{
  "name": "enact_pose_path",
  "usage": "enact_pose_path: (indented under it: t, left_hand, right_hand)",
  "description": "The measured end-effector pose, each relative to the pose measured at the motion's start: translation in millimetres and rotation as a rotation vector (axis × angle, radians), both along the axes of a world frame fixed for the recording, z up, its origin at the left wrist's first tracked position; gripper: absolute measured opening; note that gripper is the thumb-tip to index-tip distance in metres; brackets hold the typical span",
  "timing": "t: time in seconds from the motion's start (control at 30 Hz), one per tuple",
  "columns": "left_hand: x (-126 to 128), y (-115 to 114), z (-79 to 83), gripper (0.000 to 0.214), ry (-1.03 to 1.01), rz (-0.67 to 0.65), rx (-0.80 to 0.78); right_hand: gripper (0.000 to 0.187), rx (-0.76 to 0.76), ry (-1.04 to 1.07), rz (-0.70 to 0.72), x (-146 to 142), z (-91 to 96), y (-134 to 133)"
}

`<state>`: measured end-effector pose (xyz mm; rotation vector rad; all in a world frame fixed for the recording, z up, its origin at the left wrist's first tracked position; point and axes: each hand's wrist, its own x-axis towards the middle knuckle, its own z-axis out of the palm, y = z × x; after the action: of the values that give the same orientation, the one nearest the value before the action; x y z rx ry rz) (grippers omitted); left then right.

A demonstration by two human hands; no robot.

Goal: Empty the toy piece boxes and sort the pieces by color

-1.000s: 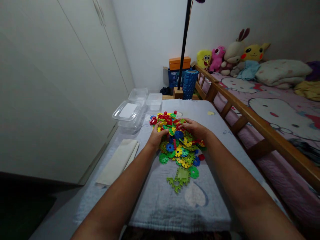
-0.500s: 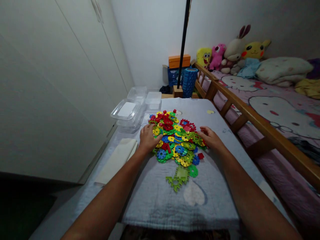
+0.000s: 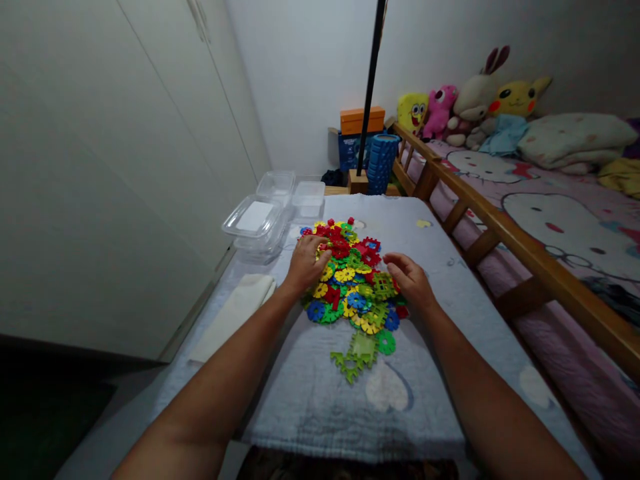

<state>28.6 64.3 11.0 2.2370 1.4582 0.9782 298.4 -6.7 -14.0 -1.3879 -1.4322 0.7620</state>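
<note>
A heap of plastic gear pieces (image 3: 353, 283) in red, yellow, green and blue lies on a pale blue quilt (image 3: 380, 393). My left hand (image 3: 307, 263) rests on the heap's left side, fingers curled over the pieces. My right hand (image 3: 410, 280) sits at the heap's right edge, fingers bent down onto a green piece. What either hand grips, if anything, is hidden under the fingers. A large green frog-shaped piece (image 3: 357, 353) lies apart, nearer to me.
Clear plastic containers (image 3: 257, 223) stand at the quilt's far left. A folded white cloth (image 3: 235, 317) lies left of the heap. A wooden bed rail (image 3: 505, 227) runs along the right. Plush toys (image 3: 470, 97), a black pole (image 3: 370, 87) and a blue roller (image 3: 383, 163) stand behind.
Both hands drew apart from the heap's top to its sides, spreading the pieces, then closed in again slightly. The heap now lies flatter and wider.
</note>
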Motion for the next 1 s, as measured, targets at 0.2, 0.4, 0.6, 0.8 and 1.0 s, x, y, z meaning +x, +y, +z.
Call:
enact_pose_path:
  t: [0.2, 0.4, 0.6, 0.8, 1.0]
  left_hand:
    - [15, 18, 0.6, 0.045, 0.345, -0.289, 0.054]
    - [31, 28, -10.4, 0.037, 0.416, -0.22, 0.01]
    - [24, 31, -11.3, 0.015, 0.283, -0.153, 0.025]
    - [-11, 23, 6.5, 0.036, 0.005, -0.065, -0.02]
    - [-33, 27, 17.7, 0.053, -0.07, 0.075, -0.142]
  right_hand:
    - [0.041, 0.029, -0.118, -0.168, 15, -17.0, 6]
    - [0.037, 0.038, -0.172, -0.156, 10, -17.7, 5]
    - [0.037, 0.028, -0.166, -0.145, 10, -17.1, 4]
    - [0.034, 0.04, -0.179, -0.125, 10, -17.6, 4]
    - [0.03, 0.044, -0.221, -0.123, 9, -17.4, 5]
